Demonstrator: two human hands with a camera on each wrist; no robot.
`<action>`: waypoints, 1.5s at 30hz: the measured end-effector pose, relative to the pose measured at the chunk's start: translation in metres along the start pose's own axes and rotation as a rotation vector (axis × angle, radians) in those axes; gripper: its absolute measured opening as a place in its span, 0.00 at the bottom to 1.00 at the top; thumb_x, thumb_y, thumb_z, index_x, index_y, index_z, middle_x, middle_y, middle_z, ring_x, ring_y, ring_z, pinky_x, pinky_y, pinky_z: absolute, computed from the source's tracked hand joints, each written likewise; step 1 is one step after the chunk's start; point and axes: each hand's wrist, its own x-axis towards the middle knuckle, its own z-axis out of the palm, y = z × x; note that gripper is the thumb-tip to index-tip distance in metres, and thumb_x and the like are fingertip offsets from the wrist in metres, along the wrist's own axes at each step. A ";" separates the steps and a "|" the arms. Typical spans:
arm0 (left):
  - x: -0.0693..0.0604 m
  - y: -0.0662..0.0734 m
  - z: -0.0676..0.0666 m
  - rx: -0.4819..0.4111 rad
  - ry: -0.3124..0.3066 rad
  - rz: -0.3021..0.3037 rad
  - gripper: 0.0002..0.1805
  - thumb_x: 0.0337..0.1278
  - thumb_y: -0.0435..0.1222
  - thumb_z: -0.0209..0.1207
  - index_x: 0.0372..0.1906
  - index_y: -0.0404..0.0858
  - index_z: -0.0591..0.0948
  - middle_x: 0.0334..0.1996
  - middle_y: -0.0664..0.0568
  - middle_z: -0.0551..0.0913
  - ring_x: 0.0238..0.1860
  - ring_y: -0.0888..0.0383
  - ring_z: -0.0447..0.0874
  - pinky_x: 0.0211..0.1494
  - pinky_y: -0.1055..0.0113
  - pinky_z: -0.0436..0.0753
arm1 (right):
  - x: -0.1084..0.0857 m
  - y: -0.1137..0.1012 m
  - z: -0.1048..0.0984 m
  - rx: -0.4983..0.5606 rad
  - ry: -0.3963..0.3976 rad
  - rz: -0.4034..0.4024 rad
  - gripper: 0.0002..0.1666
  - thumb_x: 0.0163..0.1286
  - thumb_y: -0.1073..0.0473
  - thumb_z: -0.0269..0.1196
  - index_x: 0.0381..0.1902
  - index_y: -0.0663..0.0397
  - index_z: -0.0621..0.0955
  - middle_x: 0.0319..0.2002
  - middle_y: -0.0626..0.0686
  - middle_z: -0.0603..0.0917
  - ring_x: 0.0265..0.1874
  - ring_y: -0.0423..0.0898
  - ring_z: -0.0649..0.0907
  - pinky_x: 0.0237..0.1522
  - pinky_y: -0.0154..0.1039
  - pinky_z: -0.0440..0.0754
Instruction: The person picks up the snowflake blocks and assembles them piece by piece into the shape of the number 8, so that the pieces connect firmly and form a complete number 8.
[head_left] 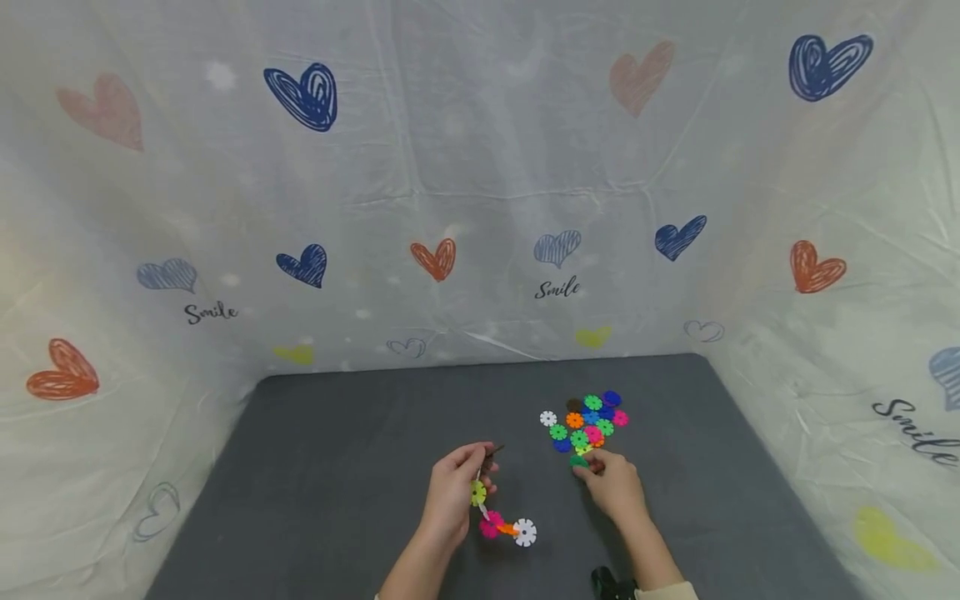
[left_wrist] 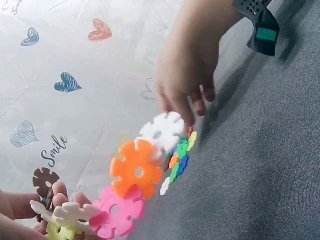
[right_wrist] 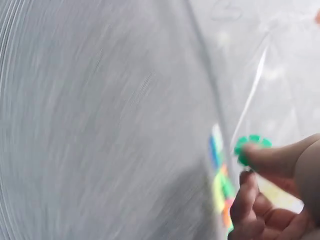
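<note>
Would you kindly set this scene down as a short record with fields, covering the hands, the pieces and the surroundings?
Left hand: holds a chain of interlocked, flower-shaped plastic discs near its brown end
Chain colours: brown, white, yellow, pink and orange, with a white flower-shaped plastic disc at the free end
Right hand: pinches a green, notched, round plastic disc
Loose pieces: a multicoloured cluster of flower-shaped plastic discs, mostly beyond the right hand
Surface: dark grey tabletop
Backdrop: whitish sheet printed with hearts and "Smile"
</note>
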 end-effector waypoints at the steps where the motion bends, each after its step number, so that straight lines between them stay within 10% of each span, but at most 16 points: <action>1: 0.000 -0.001 0.000 0.003 0.001 0.004 0.18 0.76 0.40 0.54 0.56 0.29 0.80 0.37 0.44 0.83 0.28 0.58 0.77 0.36 0.66 0.85 | -0.003 -0.005 0.000 0.058 0.006 -0.010 0.09 0.65 0.56 0.72 0.39 0.56 0.87 0.28 0.49 0.85 0.26 0.42 0.79 0.30 0.38 0.77; 10: -0.001 0.000 0.003 0.023 0.024 0.041 0.17 0.69 0.41 0.62 0.50 0.30 0.84 0.38 0.40 0.87 0.28 0.58 0.81 0.36 0.67 0.84 | -0.029 -0.073 -0.003 0.612 -0.054 -0.174 0.15 0.68 0.56 0.70 0.50 0.54 0.86 0.33 0.56 0.82 0.26 0.45 0.82 0.29 0.35 0.81; 45: -0.008 -0.003 0.011 0.051 0.031 0.093 0.16 0.70 0.40 0.61 0.48 0.29 0.86 0.42 0.44 0.90 0.41 0.54 0.89 0.41 0.68 0.85 | -0.038 -0.090 0.009 0.683 0.023 -0.252 0.08 0.64 0.62 0.71 0.41 0.56 0.89 0.35 0.55 0.90 0.25 0.42 0.83 0.29 0.33 0.83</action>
